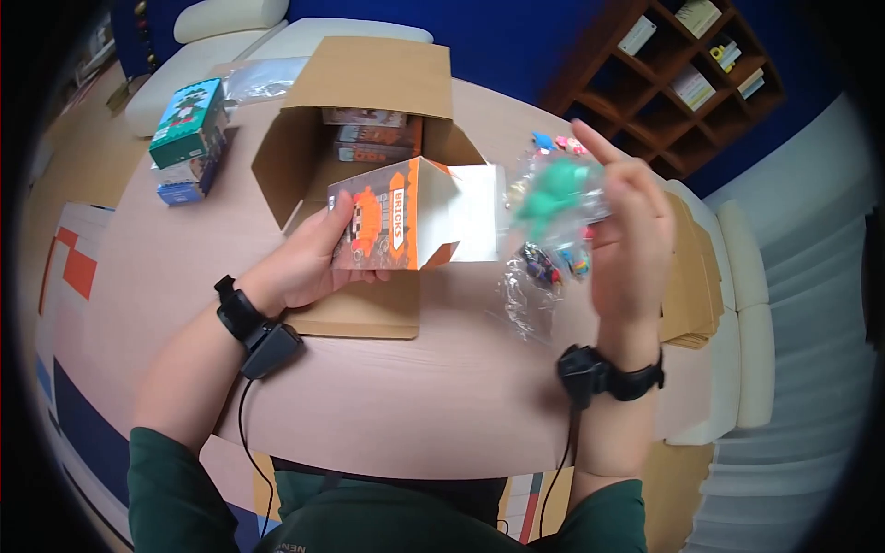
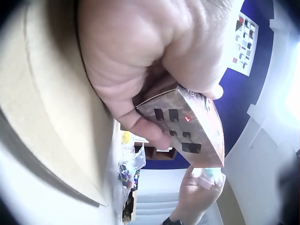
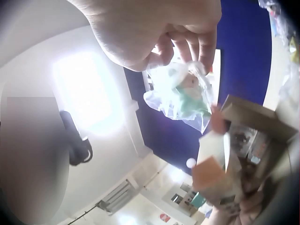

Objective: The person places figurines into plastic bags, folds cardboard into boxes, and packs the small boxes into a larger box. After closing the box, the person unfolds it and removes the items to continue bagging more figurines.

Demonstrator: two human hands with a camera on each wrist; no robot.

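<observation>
An orange and grey box marked BRICKS (image 1: pixel 378 221) is gripped by my left hand (image 1: pixel 309 253), thumb on its printed face; its open end and white flap face right. In the left wrist view the left hand (image 2: pixel 140 51) wraps round the box (image 2: pixel 178 124). My right hand (image 1: pixel 631 240) pinches a clear bag with a green item (image 1: pixel 558 189), right of the flap and blurred. From the right wrist view, the right hand's (image 3: pixel 159 28) fingers hold the bag (image 3: pixel 180 96) by its top. Behind the box stands an open cardboard carton (image 1: pixel 369 74) holding more small boxes (image 1: pixel 378 138).
Stacked green and blue boxes (image 1: pixel 189 124) stand at the back left, beside clear plastic wrap (image 1: pixel 263 81). Small bagged figures (image 1: pixel 544 263) lie near the right hand. Flat brown cardboard (image 1: pixel 691 267) is at the right. A wooden shelf (image 1: pixel 659 78) stands behind the table (image 1: pixel 396 396).
</observation>
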